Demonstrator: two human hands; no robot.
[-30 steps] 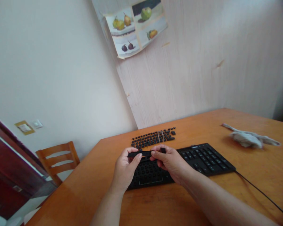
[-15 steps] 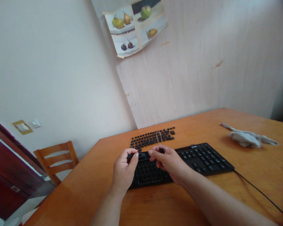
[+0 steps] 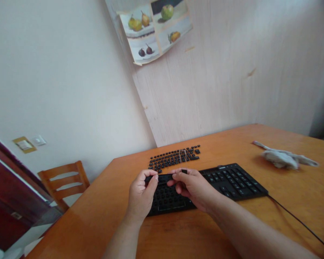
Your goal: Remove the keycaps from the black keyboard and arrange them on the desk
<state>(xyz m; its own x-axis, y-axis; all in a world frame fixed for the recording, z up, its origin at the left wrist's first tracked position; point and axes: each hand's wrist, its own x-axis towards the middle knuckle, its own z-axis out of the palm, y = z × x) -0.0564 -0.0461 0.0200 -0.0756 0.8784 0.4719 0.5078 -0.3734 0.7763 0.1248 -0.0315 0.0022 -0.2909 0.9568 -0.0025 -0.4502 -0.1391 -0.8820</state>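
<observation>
A black keyboard (image 3: pixel 175 201) lies on the table under my hands, its left part stripped of keycaps while the number pad at its right still has them. My left hand (image 3: pixel 142 192) pinches the left end of a long black keycap (image 3: pixel 165 177), which looks like the space bar. Thumb and fingers of my right hand (image 3: pixel 190 185) are closed on its other end, and a black tip sticks out above them. My fingers hide part of the piece. Behind the keyboard, loose black keycaps (image 3: pixel 169 158) lie in rows, with a thin U-shaped wire (image 3: pixel 180 156) over them.
Grey-white gloves or cloth (image 3: pixel 283 158) lie at the right of the wooden table (image 3: pixel 97 219). The keyboard's cable (image 3: pixel 297 217) runs off to the lower right. A wooden chair (image 3: pixel 64 181) stands at the left. Behind the table is a wall panel with fruit pictures (image 3: pixel 156 32).
My right hand has shifted slightly, and its fingers have turned a little on the black piece. The left hand stays nearly where it was.
</observation>
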